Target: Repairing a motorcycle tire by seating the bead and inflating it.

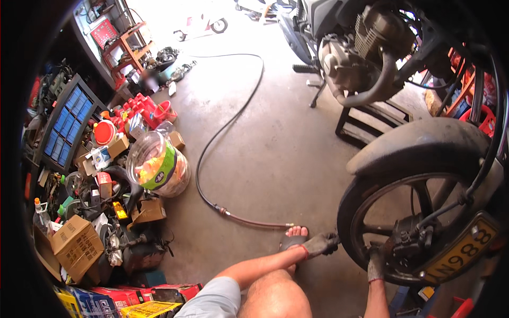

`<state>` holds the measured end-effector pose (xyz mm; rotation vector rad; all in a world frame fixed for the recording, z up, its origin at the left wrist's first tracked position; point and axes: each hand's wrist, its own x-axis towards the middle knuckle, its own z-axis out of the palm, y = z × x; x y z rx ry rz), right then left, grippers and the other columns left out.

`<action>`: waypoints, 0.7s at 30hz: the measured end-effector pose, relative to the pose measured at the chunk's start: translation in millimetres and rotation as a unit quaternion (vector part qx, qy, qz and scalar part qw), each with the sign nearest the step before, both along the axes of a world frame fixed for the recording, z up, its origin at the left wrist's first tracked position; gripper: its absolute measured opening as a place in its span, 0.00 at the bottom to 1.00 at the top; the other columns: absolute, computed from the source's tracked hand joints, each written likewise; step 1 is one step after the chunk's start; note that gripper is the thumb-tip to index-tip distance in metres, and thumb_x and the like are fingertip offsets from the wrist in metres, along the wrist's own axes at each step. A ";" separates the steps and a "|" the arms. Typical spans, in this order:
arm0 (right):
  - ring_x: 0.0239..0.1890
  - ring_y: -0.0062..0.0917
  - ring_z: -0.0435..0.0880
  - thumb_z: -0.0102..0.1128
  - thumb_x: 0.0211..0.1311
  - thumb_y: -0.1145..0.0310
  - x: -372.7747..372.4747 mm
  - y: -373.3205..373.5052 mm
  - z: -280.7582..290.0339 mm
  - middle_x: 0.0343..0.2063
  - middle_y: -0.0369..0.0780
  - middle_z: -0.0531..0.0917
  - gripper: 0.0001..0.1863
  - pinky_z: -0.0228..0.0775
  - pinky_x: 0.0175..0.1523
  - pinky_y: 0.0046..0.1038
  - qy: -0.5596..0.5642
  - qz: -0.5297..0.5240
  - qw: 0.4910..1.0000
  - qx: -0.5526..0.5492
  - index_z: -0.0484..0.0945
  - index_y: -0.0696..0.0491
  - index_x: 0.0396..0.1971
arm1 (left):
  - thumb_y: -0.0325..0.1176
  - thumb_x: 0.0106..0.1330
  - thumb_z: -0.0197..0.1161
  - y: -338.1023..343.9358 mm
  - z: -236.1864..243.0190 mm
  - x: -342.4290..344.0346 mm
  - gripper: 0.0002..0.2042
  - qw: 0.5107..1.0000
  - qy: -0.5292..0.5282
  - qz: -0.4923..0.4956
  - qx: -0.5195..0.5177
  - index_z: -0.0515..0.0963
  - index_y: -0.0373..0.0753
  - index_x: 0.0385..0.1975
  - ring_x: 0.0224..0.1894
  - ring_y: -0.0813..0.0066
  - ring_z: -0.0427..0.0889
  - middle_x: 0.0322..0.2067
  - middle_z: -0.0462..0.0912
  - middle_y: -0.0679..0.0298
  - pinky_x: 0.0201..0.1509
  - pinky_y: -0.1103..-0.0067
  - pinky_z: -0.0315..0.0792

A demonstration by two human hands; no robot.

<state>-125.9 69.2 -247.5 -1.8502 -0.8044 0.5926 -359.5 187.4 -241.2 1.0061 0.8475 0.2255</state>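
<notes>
Grey flr (260, 143) backs blk-tyred spoked wheel (380, 230), L grip (322, 245) & R grip (376, 263) nr, can't tell if closed.

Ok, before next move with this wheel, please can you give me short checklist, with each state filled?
1. Both hands gloved: ok; left hand and right hand wear gloves.
2. Left hand clear of the tyre: cannot tell; it is at the tyre's edge, contact unclear.
3. Right hand clear of the wheel's rim: cannot tell; it overlaps the rim in view.
4. Toes covered: not ok; they are bare in a sandal.
5. Hose well away from foot: not ok; one end lies by the toes.
</notes>
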 end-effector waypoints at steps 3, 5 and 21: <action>0.27 0.15 0.73 0.47 0.60 0.78 -6.1 5.2 16.4 0.27 0.36 0.77 0.10 0.66 0.31 0.18 0.102 0.063 0.993 0.001 0.72 0.60 0.41 | 0.56 0.65 0.53 2.0 9.1 -0.7 0.22 0.999 -0.026 -0.009 -0.020 0.73 0.39 0.31 0.22 0.83 0.70 0.22 0.74 0.69 0.26 0.84 0.65; 0.28 0.16 0.74 0.49 0.61 0.75 -6.3 6.6 18.7 0.28 0.35 0.77 0.09 0.67 0.34 0.19 0.090 0.057 0.994 -0.031 0.72 0.59 0.42 | 0.51 0.67 0.53 1.8 13.2 -1.7 0.19 1.000 -0.013 0.003 0.005 0.74 0.39 0.31 0.21 0.83 0.68 0.21 0.73 0.70 0.25 0.84 0.63; 0.27 0.16 0.74 0.50 0.64 0.74 -20.2 21.3 23.9 0.27 0.35 0.77 0.10 0.67 0.35 0.18 0.143 0.022 0.989 -0.008 0.74 0.60 0.43 | 0.51 0.66 0.55 5.0 12.3 -2.6 0.19 0.997 -0.050 0.051 -0.030 0.74 0.39 0.32 0.23 0.84 0.69 0.23 0.74 0.70 0.27 0.85 0.65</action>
